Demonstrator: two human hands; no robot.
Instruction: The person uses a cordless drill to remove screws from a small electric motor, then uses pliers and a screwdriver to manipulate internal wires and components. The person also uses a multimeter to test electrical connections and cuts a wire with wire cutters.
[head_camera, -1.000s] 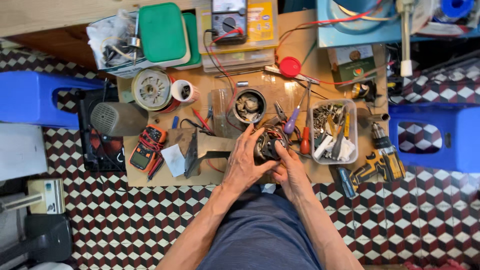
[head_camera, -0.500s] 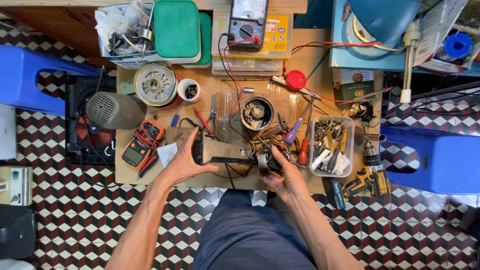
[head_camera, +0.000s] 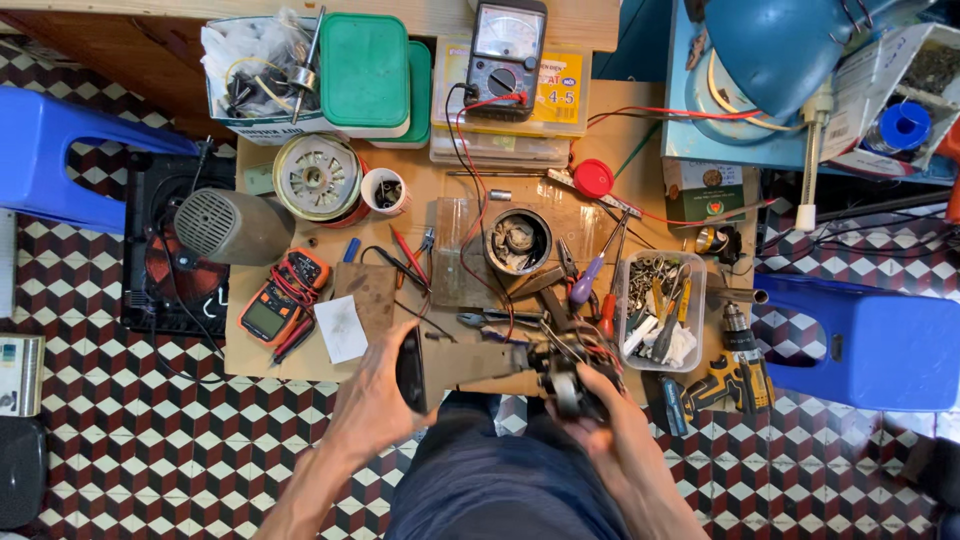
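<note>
1. The floor (head_camera: 120, 440) is covered in red, white and black checks. Two blue plastic stools (head_camera: 870, 345) stand on it, one on each side of the low table (head_camera: 610, 150).
2. The table is brown and very full. A grey fan cover (head_camera: 232, 226) sits at its left edge over a black stove (head_camera: 160, 290). At the back are green lidded boxes (head_camera: 366, 72) and a grey dial meter (head_camera: 506, 45) with red and black wires.
3. In the middle is a round motor shell (head_camera: 517, 241). An orange meter (head_camera: 275, 296) lies to the left, a clear tub of small tools (head_camera: 660, 310) to the right, and a yellow drill (head_camera: 738, 370) just past it.
4. The person's arms reach forward from below, over dark blue trousers. The left hand (head_camera: 380, 385) curls around a black round end piece (head_camera: 411, 370) at the near edge of the table.
5. The right hand (head_camera: 600, 410) wraps around a fan motor (head_camera: 567, 375) with copper wires. The motor is at the near edge too, just in front of the tub. A flat brown piece runs between the two hands.
6. Half a second ago both hands were higher up on the table. Now they have come down closer to the person's lap, and the camera looks a bit further up the table.
</note>
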